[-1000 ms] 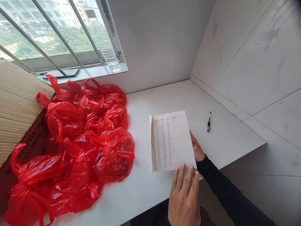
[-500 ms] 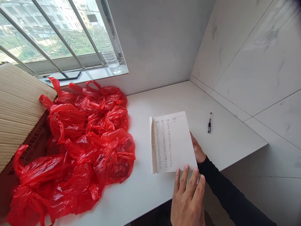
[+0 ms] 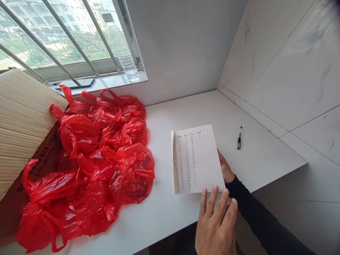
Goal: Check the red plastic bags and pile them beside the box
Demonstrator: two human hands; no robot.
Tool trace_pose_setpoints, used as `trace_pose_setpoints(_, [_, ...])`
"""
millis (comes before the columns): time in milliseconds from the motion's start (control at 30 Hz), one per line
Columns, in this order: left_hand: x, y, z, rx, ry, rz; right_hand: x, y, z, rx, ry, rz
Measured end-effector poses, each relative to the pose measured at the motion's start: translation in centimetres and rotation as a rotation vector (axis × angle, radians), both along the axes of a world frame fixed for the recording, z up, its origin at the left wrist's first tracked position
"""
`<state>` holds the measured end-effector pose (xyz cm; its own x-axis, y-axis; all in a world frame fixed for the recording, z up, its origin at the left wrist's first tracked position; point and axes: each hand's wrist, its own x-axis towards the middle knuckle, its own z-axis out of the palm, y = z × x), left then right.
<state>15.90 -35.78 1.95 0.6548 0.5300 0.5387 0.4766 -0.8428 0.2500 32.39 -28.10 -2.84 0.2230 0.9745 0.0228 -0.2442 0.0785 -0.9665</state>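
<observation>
A white notebook point(image 3: 207, 159) with columns of handwritten numbers on its left half is at the middle of the white table. Its left side shows a folded edge of pages. My right hand point(image 3: 225, 169), in a black sleeve, grips the notebook's right edge, with most of its fingers hidden behind it. Just at the lower right edge of the page is my left hand point(image 3: 216, 223), back upward, fingers stretched and apart. Its fingertips overlap the notebook's bottom edge; whether they touch the paper I cannot tell. A black pen point(image 3: 239, 141) lies on the table to the right.
Several knotted red plastic bags point(image 3: 130, 173) are heaped on the left of the table point(image 3: 170, 106), beside a cardboard box point(image 3: 23, 106). On the windowsill stand a clear bottle point(image 3: 123, 53) and a flat dark phone-like object point(image 3: 79, 84). Tiled wall point(image 3: 292, 71) borders the right side.
The view has shifted slightly, so everything sits a little further right. My left hand's fingers are spread slightly wider. My right hand keeps its grip on the notebook.
</observation>
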Motion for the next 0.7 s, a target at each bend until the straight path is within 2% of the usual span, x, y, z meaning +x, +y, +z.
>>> trace_pose_setpoints(233, [-0.1, -0.6, -0.6, -0.092, -0.021, -0.011, 0.0, 0.0, 0.2, -0.019, -0.001, -0.011])
trace_pose_setpoints(467, [0.5, -2.0, -1.6, -0.180, -0.019, 0.166, 0.2, 0.0, -0.3, -0.024, -0.005, -0.036])
trace_pose_setpoints(700, [1.3, -2.6, -2.8, -0.137, -0.243, 0.144, 0.1, 0.0, 0.0, 0.001, -0.024, -0.034])
